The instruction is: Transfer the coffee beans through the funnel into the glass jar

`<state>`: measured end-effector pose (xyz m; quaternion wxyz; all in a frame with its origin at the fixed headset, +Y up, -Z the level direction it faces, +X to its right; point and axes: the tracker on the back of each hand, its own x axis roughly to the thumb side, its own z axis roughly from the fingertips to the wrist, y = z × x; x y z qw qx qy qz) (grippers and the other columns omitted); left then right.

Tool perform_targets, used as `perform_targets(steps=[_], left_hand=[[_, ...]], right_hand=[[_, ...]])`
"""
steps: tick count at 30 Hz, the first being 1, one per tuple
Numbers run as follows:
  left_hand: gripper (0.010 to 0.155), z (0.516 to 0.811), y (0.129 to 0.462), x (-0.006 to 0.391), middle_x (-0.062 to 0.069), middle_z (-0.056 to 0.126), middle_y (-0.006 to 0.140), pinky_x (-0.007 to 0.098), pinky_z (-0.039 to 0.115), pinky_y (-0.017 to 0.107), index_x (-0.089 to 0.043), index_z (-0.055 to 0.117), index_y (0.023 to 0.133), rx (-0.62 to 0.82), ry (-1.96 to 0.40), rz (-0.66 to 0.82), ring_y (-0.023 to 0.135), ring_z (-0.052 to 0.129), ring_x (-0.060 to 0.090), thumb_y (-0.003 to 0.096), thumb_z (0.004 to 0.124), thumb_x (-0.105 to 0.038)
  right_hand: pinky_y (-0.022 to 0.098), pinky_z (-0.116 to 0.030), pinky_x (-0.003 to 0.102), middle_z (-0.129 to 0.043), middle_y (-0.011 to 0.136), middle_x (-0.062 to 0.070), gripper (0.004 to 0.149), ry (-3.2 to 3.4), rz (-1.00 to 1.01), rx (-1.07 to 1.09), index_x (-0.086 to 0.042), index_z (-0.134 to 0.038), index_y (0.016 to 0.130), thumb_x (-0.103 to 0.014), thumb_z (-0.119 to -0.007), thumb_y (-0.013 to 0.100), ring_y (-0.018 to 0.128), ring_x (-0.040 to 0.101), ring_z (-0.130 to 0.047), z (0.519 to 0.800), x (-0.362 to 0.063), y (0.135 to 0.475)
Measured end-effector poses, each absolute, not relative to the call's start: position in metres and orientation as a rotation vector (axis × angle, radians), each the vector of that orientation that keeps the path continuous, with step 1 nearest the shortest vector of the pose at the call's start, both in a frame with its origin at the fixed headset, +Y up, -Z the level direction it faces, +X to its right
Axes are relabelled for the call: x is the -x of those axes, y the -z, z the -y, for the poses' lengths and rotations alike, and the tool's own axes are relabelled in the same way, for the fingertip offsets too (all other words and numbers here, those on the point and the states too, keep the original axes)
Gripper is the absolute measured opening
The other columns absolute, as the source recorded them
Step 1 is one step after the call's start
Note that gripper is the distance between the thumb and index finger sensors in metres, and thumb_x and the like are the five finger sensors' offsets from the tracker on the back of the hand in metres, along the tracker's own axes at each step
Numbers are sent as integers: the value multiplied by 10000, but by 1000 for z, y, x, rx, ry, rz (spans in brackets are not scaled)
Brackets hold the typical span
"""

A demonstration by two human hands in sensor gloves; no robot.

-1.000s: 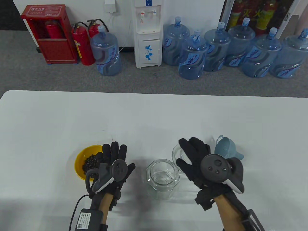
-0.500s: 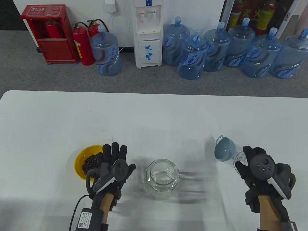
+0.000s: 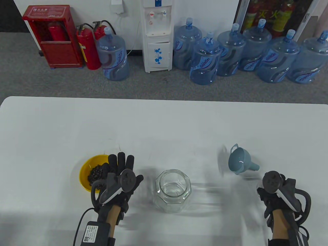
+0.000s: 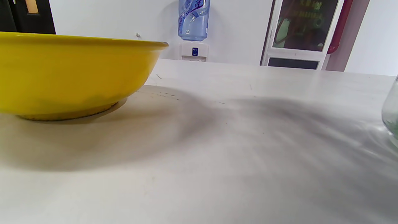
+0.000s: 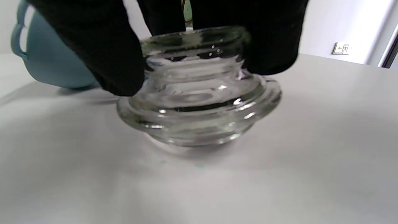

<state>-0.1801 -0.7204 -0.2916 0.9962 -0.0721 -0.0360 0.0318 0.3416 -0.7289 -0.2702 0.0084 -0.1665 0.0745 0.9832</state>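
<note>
White bench (image 3: 164, 123) fills the frame, water bottles (image 3: 205, 61) lined along the wall behind. At the right hand (image 5: 192, 34), the grip closes around a glass lid (image 5: 199, 90), gloved fingers (image 5: 102, 53) on both sides of its knob; its flange looks to be meeting the bench. A second ago that hand carried the lid close to the glass jar (image 3: 173, 190); now it sits far right, just beside the blue funnel (image 3: 241, 161), which lies on its side. So the jar stands open, ready for the funnel. The left hand (image 3: 120, 176) rests flat, fingers spread, holding nothing, beside the yellow bowl (image 3: 84, 171) of coffee beans (image 3: 96, 173).
</note>
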Motion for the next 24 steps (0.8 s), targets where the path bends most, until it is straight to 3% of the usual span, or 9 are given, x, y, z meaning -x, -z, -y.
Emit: perform_targets(steps=[12, 17, 20, 22, 24], left_hand=[[793, 721, 292, 183, 49, 32, 1200, 560, 112, 734, -316, 155, 1162, 154, -66, 56, 1070, -16, 398, 533, 481, -673], [789, 721, 292, 185, 48, 27, 1198, 560, 110, 734, -324, 150, 1159, 153, -75, 53, 1069, -18, 398, 534, 480, -673], [789, 720, 292, 187, 50, 30, 1199, 560, 110, 733, -323, 151, 1160, 154, -80, 51, 1069, -17, 398, 534, 481, -673], [789, 721, 292, 187, 50, 29, 1198, 561, 110, 733, -324, 150, 1159, 158, -79, 51, 1069, -18, 397, 534, 480, -673], [790, 721, 292, 186, 50, 17, 1194, 563, 107, 732, -326, 142, 1158, 159, -80, 53, 1066, -24, 400, 534, 479, -674]], right_hand=[[690, -768, 547, -538, 1172, 256, 708, -2999, -239, 532, -177, -584, 1157, -464, -892, 587, 1009, 447, -701, 736, -349, 269], [719, -690, 585, -477, 1197, 263, 715, -3015, -269, 528, -178, -522, 1183, -466, -840, 610, 1032, 466, -653, 739, -348, 267], [756, -580, 640, -395, 1235, 261, 747, -3006, -320, 523, -178, -484, 1207, -500, -809, 617, 1104, 480, -536, 735, -346, 266], [764, -536, 663, -360, 1244, 265, 768, -2975, -265, 511, -160, -469, 1216, -530, -782, 620, 1119, 488, -488, 728, -344, 265], [760, -552, 654, -403, 1238, 242, 680, -2975, -82, 481, -161, -526, 1195, -485, -749, 641, 1112, 467, -525, 717, -340, 264]])
